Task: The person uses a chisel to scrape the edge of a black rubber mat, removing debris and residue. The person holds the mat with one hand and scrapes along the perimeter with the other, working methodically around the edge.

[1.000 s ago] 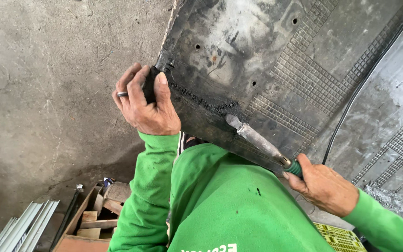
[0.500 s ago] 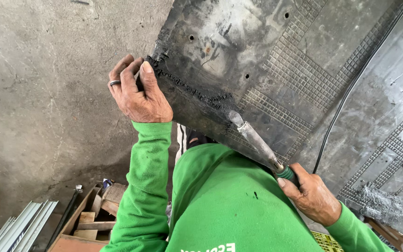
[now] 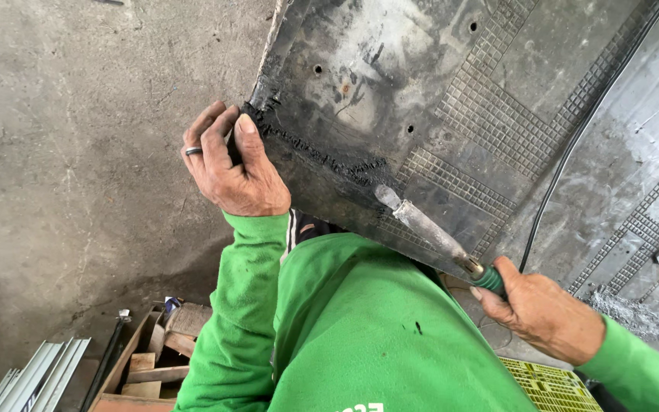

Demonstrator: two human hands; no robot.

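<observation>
Head view: the left hand (image 3: 234, 164) is clamped on the torn edge of a black panel (image 3: 451, 99) that fills the frame from 12 to 3 o'clock; its fingertips are hidden behind the edge. The right hand (image 3: 543, 309), at 4 o'clock, is closed around a green-handled tool (image 3: 429, 229), blade flat on the panel. A wooden crate (image 3: 150, 358) at 7 o'clock is cut off.

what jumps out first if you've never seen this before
The big black plastic panel filling the upper right, with a rough, melted-looking seam along its lower left edge. The left hand grips that edge, while the right hand at lower right holds a green-handled tool with its metal tip near the seam.
</observation>
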